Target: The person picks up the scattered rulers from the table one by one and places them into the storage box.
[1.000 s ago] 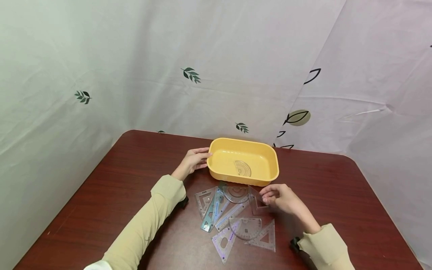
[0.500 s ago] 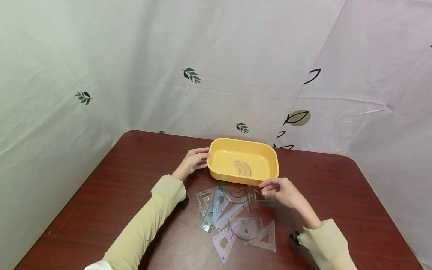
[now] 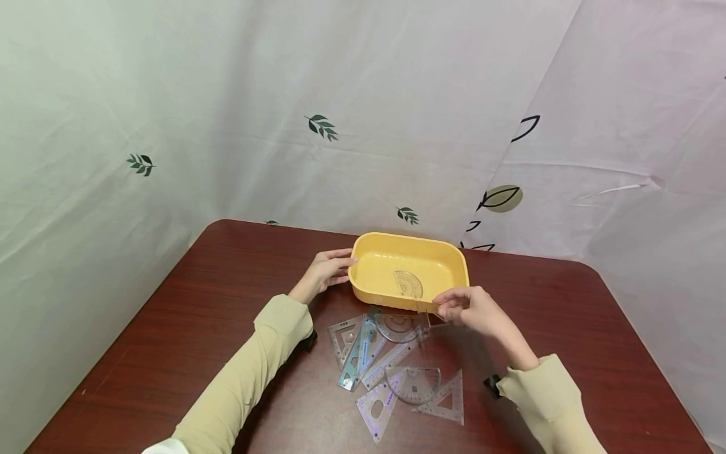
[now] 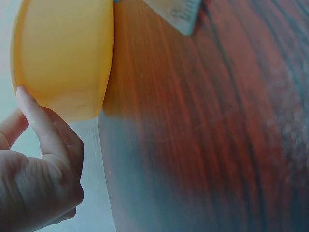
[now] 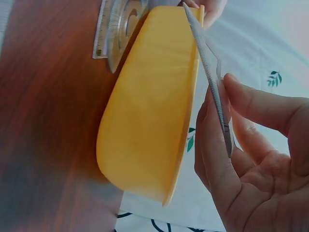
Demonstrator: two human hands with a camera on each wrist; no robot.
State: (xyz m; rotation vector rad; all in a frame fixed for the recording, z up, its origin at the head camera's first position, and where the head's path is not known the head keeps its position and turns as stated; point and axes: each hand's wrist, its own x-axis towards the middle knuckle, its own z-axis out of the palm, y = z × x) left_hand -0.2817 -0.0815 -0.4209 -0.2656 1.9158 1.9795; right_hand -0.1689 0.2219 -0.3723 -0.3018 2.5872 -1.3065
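The right hand is at the lower right, pinching a clear set square between thumb and fingers; it shows nearly edge-on, its upper tip overlapping the rim at the far end of a yellow tray, though whether they touch cannot be told; part of the left hand shows at that end; at the top left, beside the tray, lie a clear protractor and a ruler; the table is red-brown; beyond is pale cloth with leaf prints.
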